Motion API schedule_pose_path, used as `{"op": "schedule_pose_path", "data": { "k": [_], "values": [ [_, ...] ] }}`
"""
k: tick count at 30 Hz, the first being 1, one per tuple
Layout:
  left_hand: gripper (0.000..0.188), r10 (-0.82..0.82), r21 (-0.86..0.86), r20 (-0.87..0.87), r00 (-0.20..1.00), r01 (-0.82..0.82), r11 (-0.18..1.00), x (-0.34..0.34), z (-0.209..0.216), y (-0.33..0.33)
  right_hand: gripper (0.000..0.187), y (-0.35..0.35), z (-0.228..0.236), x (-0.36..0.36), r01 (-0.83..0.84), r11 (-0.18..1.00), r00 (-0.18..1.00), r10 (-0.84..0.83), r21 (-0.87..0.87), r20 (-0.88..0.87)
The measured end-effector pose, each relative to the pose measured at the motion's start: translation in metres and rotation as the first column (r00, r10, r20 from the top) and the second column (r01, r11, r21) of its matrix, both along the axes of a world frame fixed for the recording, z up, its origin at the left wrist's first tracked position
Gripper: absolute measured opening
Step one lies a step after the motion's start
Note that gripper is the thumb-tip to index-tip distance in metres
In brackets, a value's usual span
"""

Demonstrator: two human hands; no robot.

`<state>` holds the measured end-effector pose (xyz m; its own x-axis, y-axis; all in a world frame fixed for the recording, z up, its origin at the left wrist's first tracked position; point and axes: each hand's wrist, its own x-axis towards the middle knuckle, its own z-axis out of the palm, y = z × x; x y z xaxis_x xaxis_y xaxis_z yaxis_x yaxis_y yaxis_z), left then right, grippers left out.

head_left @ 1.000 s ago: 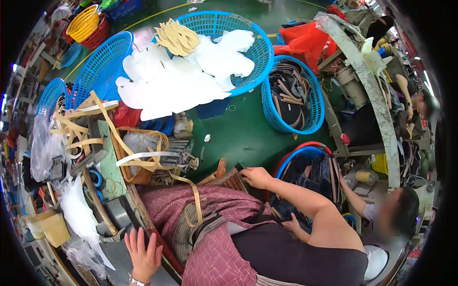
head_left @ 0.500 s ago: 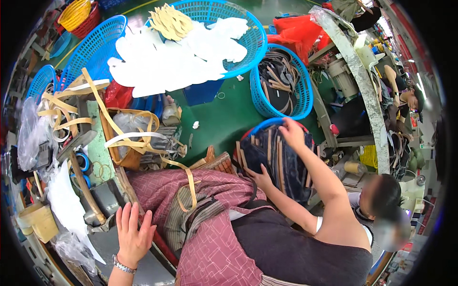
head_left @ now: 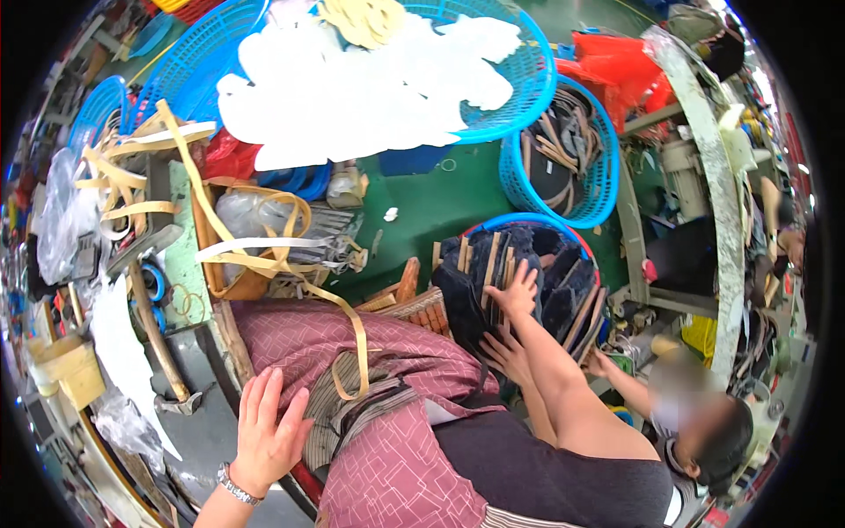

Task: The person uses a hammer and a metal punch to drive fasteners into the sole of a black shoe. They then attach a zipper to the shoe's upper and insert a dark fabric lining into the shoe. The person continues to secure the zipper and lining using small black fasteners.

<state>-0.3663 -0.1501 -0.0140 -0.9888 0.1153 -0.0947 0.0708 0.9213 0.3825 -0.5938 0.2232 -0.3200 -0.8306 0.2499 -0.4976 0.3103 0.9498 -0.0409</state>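
Observation:
My left hand [head_left: 264,431], with a metal-band watch [head_left: 238,486] on its wrist, is open, palm down, fingers apart and holding nothing. Beside it are a dark grey work surface [head_left: 207,361] and a co-worker's maroon patterned apron [head_left: 387,458]; I cannot tell whether it touches either. My right hand is out of view. The co-worker's upper hand [head_left: 519,295] and lower hand [head_left: 506,352] spread over dark pieces with tan edges [head_left: 466,304], in a basket with a blue and red rim [head_left: 528,218]. A third hand [head_left: 603,362], another person's, is at the basket's right.
Beyond are a blue basket [head_left: 603,198] of dark pieces and a wide blue basket [head_left: 532,92] under white sheets [head_left: 352,97]. Tan strips [head_left: 359,334] hang from the bench at left, beside a wooden-handled tool [head_left: 158,330]. A worn bench edge [head_left: 704,167] stands at right.
The view has shifted, and most of the scene sits further right. My left hand is further right, still open. The co-worker's two hands are closer together over the dark pieces; another hand now shows at the basket's right.

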Motion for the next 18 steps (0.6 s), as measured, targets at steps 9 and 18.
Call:
{"op": "schedule_pose_path", "data": {
  "k": [9, 18],
  "values": [
    [0.059, 0.358, -0.069, 0.05, 0.932, -0.355, 0.932, 0.026, 0.006, -0.002, 0.058, -0.011, 0.046, 0.016, -0.781, 0.534, 0.623, 0.622, -0.324, -0.474],
    [0.06, 0.401, -0.187, 0.02, 0.916, -0.391, 0.901, 0.027, 0.03, -0.002, 0.022, -0.043, -0.084, 0.063, -0.311, 0.731, 0.95, 0.215, -0.607, -0.227]
  ]
}}
